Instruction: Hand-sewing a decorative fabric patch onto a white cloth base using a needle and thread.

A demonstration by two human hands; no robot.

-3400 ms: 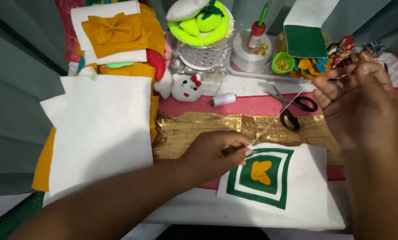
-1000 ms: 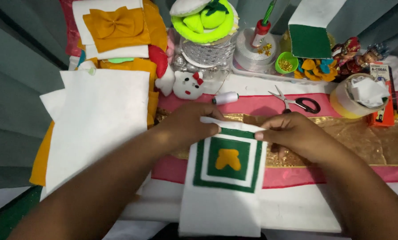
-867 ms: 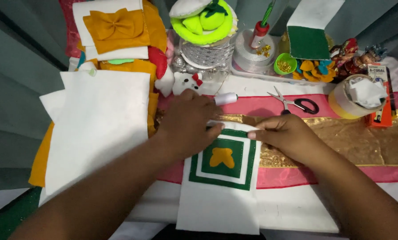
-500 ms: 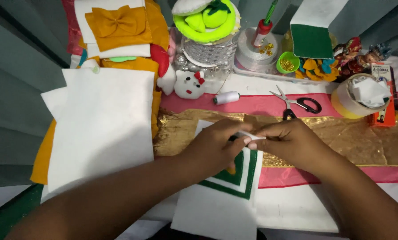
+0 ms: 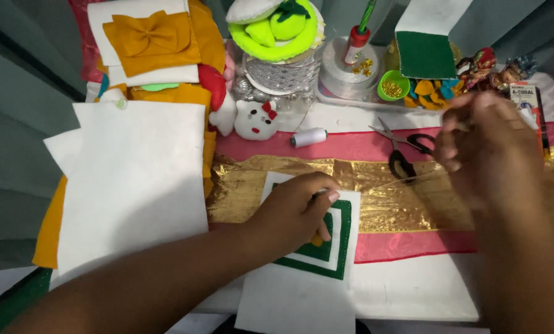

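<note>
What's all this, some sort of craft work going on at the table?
A person is hand-sewing felt. Their left hand presses down a white felt piece with green square borders, while the right hand, raised and blurred, draws a thin thread away from it. Scissors and a white thread spool lie behind on the pink cloth.

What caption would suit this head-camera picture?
Left hand presses a white-and-green felt square while right hand pulls thread taut.

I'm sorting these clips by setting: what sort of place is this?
Probably a home craft or sewing table: felt sheets, a thread spool and scissors lie around the hands.
</note>
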